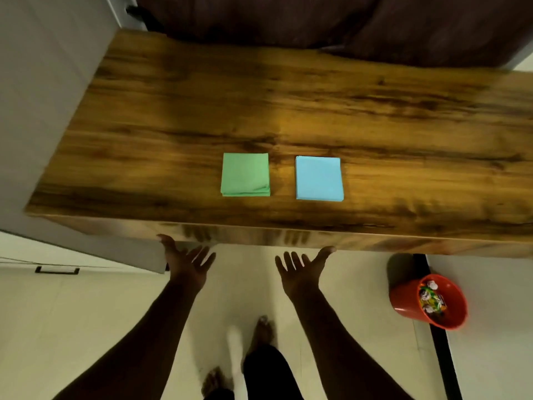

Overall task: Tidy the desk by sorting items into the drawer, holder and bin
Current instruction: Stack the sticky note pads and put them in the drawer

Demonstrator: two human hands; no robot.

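- Bare feet (261, 332) and dark trousers (265, 370) stand closest, on the pale floor (86, 313); something white and blurred sits between the feet, and I cannot make it out.
- Just short of the desk's near edge, the left hand (189, 265) is turned palm up with fingers spread, holding nothing. Its thumb tip reaches the edge, but whether it touches I cannot tell.
- Beside it, the right hand (302, 269) is the same: palm up, fingers fanned, nothing in it, thumb up by the near edge.
- Across the wooden desk (173, 111), a green pad (245, 174) lies flat near the near edge, about midway along.
- Just to its right lies a blue pad (318, 178), with a strip of bare wood between the two.
- Down on the floor, below the near edge toward the right end, a red bin (403, 298) holds crumpled wrappers (431, 300).
- Low on the left, past the near left corner, a black handle (57, 269) sits on a white front.
- Dark cloth (317, 21) hangs behind the far edge.
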